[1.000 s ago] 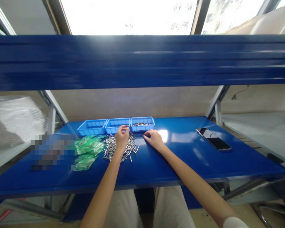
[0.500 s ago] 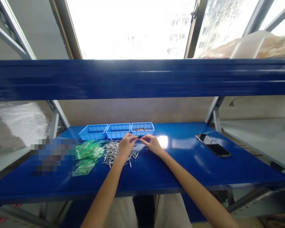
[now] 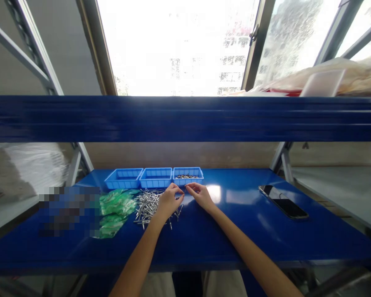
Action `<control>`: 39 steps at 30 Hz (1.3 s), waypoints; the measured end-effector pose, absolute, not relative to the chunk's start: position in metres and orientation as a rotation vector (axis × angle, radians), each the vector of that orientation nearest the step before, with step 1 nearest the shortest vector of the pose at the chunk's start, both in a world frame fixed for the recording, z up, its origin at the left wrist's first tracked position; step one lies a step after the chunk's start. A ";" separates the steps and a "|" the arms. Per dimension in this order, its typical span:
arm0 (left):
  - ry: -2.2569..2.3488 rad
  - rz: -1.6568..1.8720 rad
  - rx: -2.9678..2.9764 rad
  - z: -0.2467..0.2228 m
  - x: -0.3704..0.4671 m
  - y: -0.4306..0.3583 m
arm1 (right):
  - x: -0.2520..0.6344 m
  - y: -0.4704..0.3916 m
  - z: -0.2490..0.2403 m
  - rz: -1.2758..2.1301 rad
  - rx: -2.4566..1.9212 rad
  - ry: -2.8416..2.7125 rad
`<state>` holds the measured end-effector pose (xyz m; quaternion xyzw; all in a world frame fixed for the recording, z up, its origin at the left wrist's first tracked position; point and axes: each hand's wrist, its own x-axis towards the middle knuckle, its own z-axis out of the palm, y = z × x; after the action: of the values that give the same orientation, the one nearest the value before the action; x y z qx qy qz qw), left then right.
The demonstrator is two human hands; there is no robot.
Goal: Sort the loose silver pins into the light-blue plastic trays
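My left hand (image 3: 169,201) is over the right part of a loose pile of thin silver metal pins (image 3: 146,205), its thumb and forefinger brought together. Whatever sits between those fingertips is too small to make out. Just to the right, my right hand (image 3: 201,195) is closed in a pinch, with a tiny dark bit at its fingertips that I cannot name. A small gap separates the two hands. Behind them stands a blue plastic tray (image 3: 188,180) with several thin metal pieces inside.
Two more blue trays, a middle one (image 3: 156,184) and a left one (image 3: 123,185), continue the row. Green plastic bags (image 3: 116,208) lie left of the pile. A phone (image 3: 282,201) rests at the right. A blue shelf beam (image 3: 185,119) crosses above the table.
My hands have drawn slightly apart; before, their fingertips nearly met at a small piece. The camera view has tilted up, so everything appears lower.
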<state>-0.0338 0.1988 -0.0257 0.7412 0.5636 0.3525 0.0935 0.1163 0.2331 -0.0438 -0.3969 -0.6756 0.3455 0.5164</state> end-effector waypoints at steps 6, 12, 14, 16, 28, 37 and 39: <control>1.650 1.291 2.049 -0.022 -0.031 0.203 | 0.121 0.237 -0.040 0.877 -1.017 -1.505; 1.628 1.446 1.992 -0.023 -0.032 0.208 | 0.119 0.230 -0.039 1.005 -0.949 -1.677; 1.638 1.453 1.995 -0.024 -0.032 0.208 | 0.119 0.229 -0.038 0.984 -0.964 -1.644; 1.643 1.421 2.017 -0.025 -0.031 0.208 | 0.119 0.230 -0.037 0.958 -0.999 -1.572; 2.132 1.450 1.749 -0.013 -0.049 0.207 | 0.131 0.244 -0.033 0.956 -1.081 -1.313; 1.915 1.540 1.605 -0.017 -0.049 0.212 | 0.132 0.247 -0.024 0.918 -0.935 -1.521; 1.935 1.546 1.592 -0.018 -0.050 0.212 | 0.129 0.241 -0.029 0.812 -0.974 -1.668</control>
<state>-0.0495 0.2124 -0.0175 0.5380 0.6540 0.5226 0.0984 0.1293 0.2412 -0.0287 -0.4025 -0.6896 0.3358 0.4996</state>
